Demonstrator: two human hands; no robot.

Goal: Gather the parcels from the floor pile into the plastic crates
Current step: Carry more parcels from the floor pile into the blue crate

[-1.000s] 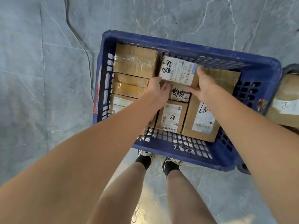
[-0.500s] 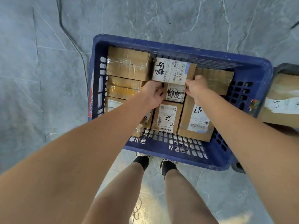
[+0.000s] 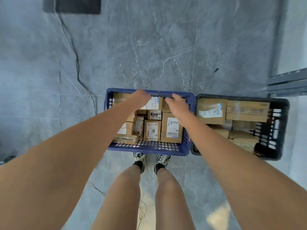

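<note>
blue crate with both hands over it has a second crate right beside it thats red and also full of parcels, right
Not red. The head view shows the second crate is black. The rest holds: it sits right beside the blue crate, holds parcels, and the left hand and right hand are over the blue one.

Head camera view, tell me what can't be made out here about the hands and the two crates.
- Left hand: fingers blurred over the blue crate's far rim; grip unclear.
- Right hand: whether it touches a parcel is unclear.
- Labelled parcel: partly covered by the left hand.
- Black crate: lower parcels in shadow.
</note>
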